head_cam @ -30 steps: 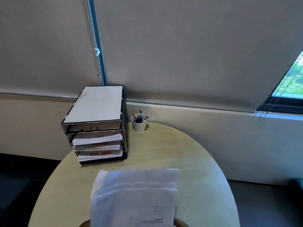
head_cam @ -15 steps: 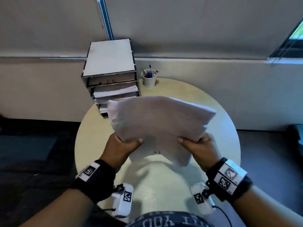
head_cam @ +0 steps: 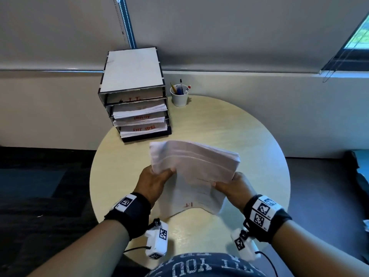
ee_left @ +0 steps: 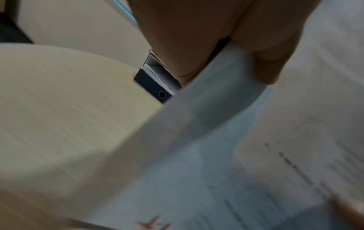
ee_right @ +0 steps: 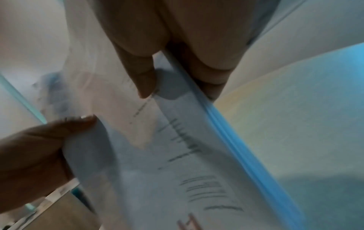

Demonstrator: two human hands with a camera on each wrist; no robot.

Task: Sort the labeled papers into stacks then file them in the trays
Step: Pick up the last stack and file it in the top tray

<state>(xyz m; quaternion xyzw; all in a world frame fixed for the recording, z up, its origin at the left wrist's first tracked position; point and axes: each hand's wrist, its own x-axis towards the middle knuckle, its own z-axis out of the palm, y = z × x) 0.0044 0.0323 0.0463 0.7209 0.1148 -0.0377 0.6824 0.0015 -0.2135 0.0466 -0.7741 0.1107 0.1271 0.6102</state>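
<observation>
I hold a thick stack of white papers (head_cam: 194, 168) over the round table, bent so its far half folds upward. My left hand (head_cam: 159, 177) grips the stack's left side, my right hand (head_cam: 226, 185) grips its right side, thumbs on top. A red "IT" label (head_cam: 188, 204) shows on the near edge. In the left wrist view my fingers (ee_left: 256, 46) curl over the paper edge (ee_left: 197, 109). In the right wrist view fingers (ee_right: 141, 65) pinch the stack (ee_right: 177, 155). The dark tray unit (head_cam: 132, 94) stands at the table's far left, papers in its lower trays.
A white cup of pens (head_cam: 179, 94) stands right of the trays near the wall. The pale round table (head_cam: 249, 136) has bare surface to the right and front. Dark carpet (head_cam: 40, 186) lies on the left; a window blind cord (head_cam: 127, 23) hangs behind.
The view has tilted down from the wall to my hands. The stack has dropped lower toward the table and bent further, with the red label now showing.
</observation>
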